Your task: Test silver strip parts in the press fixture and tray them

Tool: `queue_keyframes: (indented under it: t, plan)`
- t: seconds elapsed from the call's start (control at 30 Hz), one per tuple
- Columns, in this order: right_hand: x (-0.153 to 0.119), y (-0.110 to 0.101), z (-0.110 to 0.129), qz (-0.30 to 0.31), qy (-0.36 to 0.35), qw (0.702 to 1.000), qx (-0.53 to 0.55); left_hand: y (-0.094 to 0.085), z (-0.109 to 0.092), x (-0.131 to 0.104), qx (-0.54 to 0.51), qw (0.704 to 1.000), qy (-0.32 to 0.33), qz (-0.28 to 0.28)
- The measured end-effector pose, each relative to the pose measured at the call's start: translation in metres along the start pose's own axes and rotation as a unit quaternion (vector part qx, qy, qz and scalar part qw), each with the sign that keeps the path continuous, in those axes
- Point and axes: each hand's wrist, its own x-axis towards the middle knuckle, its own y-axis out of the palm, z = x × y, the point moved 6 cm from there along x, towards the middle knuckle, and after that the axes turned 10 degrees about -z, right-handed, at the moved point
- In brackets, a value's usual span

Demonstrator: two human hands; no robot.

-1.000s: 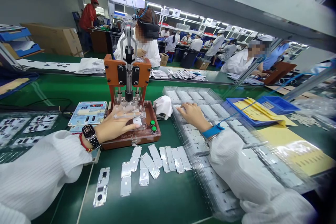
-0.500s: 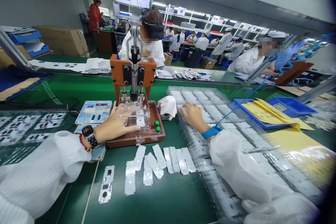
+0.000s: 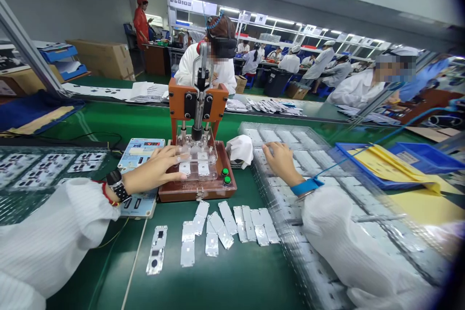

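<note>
My left hand (image 3: 160, 168), with a watch on its wrist, lies at the left side of a toggle-clamp press (image 3: 198, 106). Its fingers are stretched out over the clear plastic plate (image 3: 207, 170), holding nothing I can see. Two small white boards (image 3: 202, 168) show under that plate. My right hand (image 3: 281, 161), with a blue wrist strap (image 3: 307, 185), rests over the left part of a clear tray (image 3: 319, 155) of pale boards; its fingers are apart and slightly bent. Several silvery boards (image 3: 221, 230) lie in front of the press, and one with black parts (image 3: 157, 250) lies to their left.
Left of the press stands a control box (image 3: 143, 147) with a red display. A white cloth-covered thing (image 3: 240, 150) sits between press and tray. Far left is a tray of boards (image 3: 47, 169); at right, blue bins (image 3: 428, 155) with yellow sheets. Co-workers sit across the bench.
My left hand has shifted left off part of the press's clear plate, baring a second white board. My right hand stays over the tray. The whole view has swung a little.
</note>
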Motion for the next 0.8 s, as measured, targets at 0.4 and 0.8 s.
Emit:
queue_keyframes:
  t: [0.4,0.8]
  plan:
    - [0.103,-0.097,0.089,-0.261,-0.070,0.927,0.260,-0.004,-0.007,-0.009,-0.026,0.999,-0.014,-0.021]
    - [0.128,-0.162,0.276,0.099,0.045,0.762,0.639,-0.038,0.084,-0.054,0.106,0.992,-0.068,0.009]
